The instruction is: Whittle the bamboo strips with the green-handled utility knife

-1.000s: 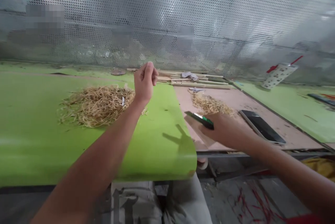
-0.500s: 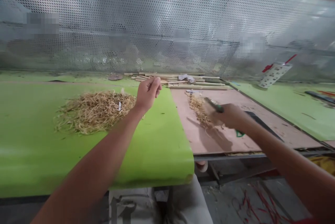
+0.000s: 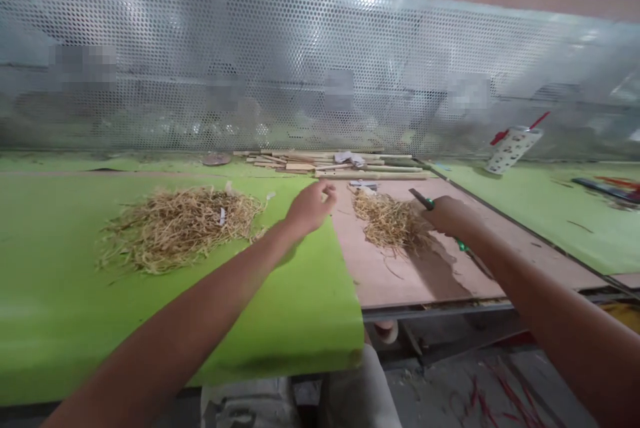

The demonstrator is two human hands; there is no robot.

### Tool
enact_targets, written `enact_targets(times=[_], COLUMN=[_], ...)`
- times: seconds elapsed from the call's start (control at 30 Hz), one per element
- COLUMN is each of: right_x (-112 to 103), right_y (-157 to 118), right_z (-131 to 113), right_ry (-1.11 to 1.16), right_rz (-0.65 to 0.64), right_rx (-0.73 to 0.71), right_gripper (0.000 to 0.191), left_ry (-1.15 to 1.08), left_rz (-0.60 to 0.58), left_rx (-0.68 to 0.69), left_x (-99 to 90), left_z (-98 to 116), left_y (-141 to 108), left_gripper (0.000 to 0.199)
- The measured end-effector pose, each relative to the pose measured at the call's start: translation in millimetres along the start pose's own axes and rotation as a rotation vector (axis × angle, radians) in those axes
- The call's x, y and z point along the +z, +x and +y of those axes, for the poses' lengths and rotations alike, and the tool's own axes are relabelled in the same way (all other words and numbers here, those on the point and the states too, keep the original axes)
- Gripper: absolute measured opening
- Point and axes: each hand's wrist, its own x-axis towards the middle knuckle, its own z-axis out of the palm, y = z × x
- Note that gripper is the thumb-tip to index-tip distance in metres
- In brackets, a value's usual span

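Right hand (image 3: 453,216): grip clamped on knife (image 3: 424,201), which points toward 10 o'clock. Smaller strand pile (image 3: 393,220) at this hand's 9 o'clock, on the pink part of the worktop (image 3: 383,287). Left hand (image 3: 311,207): fingers loosely curled; cannot tell whether its grip encloses anything. Larger strand pile (image 3: 183,228) at its 9 o'clock; sticks (image 3: 385,168) toward 1–2 o'clock.

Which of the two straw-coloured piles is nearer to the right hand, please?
The smaller pile, on the pinkish board, close to the right hand. The larger pile lies on the green sheet, farther left.
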Motion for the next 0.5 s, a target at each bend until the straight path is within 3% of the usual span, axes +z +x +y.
enact_targets(times=[0.07,0.13,0.3,0.4,0.5], right_x=[-4,-7,-5,-1,4], right_y=[3,5,1,-3,-2], right_z=[4,8,5,-8,-21], right_ry=[-0.052,-0.105,-0.052,0.069,0.126], right_rz=[0.073,0.092,-0.032,-0.094,-0.060], right_rx=[0.020,0.045,0.012,-0.043,-0.078], right_gripper=[0.030,0.030,0.031,0.028,0.028], left_ry=[0.104,0.173,0.199,0.090,0.031], left_rz=[-0.097,-0.111,-0.130,-0.198,-0.137], left_rx=[0.013,-0.004,-0.115,-0.173,-0.136], left_x=[24.3,50.4,106.9,129.4,142.1], left_z=[14,27,42,46,53], left_y=[13,29,54,54,49], left_gripper=[0.035,0.043,0.062,0.069,0.058])
